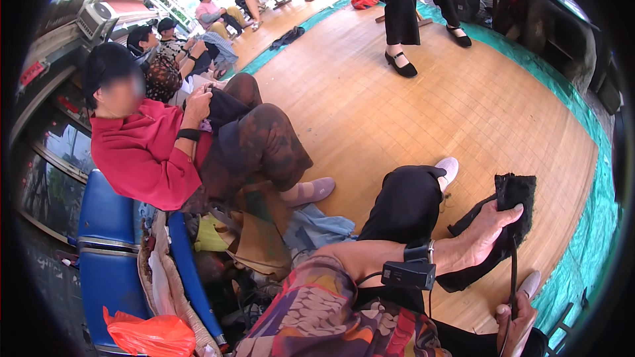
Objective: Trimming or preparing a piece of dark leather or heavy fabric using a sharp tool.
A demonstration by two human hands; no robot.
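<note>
We find the black cloth (518,192) in the left hand (486,235), held out over the woven mat (370,119), to the right of the black-trousered knee (403,201). The left grip is clamped on it, thumb laid across its upper face, presumably to steady it while the looser part spreads beside the wrist. We cannot tell whether its lower edge touches the mat.

A narrow dark strip (514,268) runs from the cloth to the right hand (520,324), whose grip looks clamped around its lower end; whether the strip belongs to the cloth, we cannot tell. It runs nearly straight between the two hands, so we judge that they hold it taut.

The black box (408,275) is strapped at the left wrist, we suppose to leave the fingers free. On our left, the orange-red plastic bag (149,334) lies on the blue seat (109,211), perhaps put there to spare the lap.
</note>
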